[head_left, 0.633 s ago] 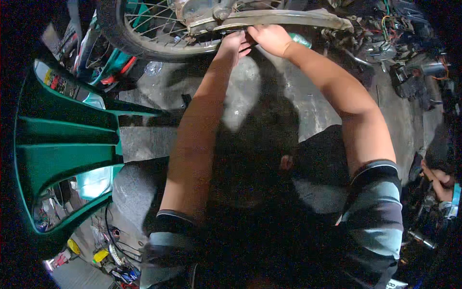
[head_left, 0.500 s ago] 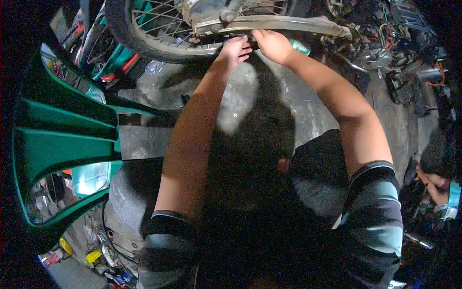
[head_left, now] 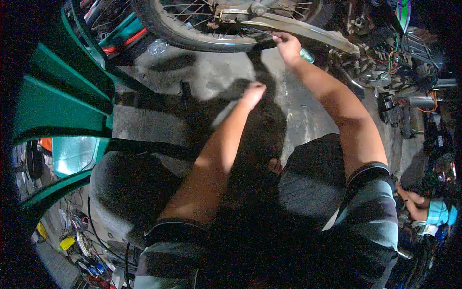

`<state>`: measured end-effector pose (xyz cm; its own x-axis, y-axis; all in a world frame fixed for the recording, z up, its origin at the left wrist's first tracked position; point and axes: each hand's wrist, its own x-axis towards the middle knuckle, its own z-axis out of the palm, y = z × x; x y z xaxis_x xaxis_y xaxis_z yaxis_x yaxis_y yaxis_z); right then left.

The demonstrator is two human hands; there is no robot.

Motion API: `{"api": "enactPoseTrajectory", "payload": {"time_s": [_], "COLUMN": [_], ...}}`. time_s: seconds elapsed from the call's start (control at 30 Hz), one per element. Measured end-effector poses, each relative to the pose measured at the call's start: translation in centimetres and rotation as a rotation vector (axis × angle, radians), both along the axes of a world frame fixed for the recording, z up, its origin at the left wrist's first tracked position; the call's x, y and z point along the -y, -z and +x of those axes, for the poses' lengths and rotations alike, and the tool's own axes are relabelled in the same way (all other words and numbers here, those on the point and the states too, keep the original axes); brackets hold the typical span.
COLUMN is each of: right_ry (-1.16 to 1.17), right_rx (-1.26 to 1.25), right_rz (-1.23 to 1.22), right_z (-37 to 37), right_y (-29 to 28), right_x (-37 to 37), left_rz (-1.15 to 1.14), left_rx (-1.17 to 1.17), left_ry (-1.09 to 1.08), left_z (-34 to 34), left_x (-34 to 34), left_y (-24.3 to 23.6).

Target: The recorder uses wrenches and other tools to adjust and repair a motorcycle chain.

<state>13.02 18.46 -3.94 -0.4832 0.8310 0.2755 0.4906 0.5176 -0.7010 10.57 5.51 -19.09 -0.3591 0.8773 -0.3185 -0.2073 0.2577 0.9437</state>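
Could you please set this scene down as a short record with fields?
Left hand: curled above the grey floor, apart from the wheel; whether it holds anything is unclear
Right hand: closed on a thin dark rod that points toward the wheel
Wheel: spoked, with a dark tyre, beside a long pale metal arm
Near right wrist: green item, partly hidden, kind unclear
Left side: green plastic chair
Far right: another person in blue

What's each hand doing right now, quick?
Left hand: fingers curled closed, apart from the spoked wheel; whether anything is inside cannot be told.
Right hand: closed, fingertips pinching a thin dark rod by the wheel.
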Motion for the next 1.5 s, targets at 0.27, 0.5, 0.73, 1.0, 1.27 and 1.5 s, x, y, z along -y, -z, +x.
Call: {"api": "enactPoseTrajectory", "payload": {"time_s": [0.27,0.5,0.73,1.0,1.27,1.5], "right_ry": [-0.101,-0.046,-0.026,-0.026,-0.136,-0.315], "right_rx": [-0.287,-0.218,-0.310,-0.419,-0.257,-0.010], "right_rz": [-0.358,-0.331,-0.470,-0.526,-0.827,-1.060], "right_z": [-1.0,-0.3,0.0,-0.8,-3.5,-7.8], "right_y": [0.7,2.9,3.5,4.5,8.0,8.2], "right_x": [0.2,-2.7,-2.7,-1.2,3.7,6.6], "left_rz": [0.085,0.085,-0.060,-0.170,-0.127,-0.097], "left_rx": [-0.022,-0.137,0.540,0.600,0.617,0.682], "left_ry": [0.129,0.000,-0.177,-0.294,-0.369,-0.597], "left_z": [2.2,1.5,-0.6,-2.8,-4.4,-5.8], "left_x": [3.6,0.6,-0.7,0.3,1.4,2.0], "left_y": [11.5,0.1,-4.2,-2.6,-1.3,-2.2]}}
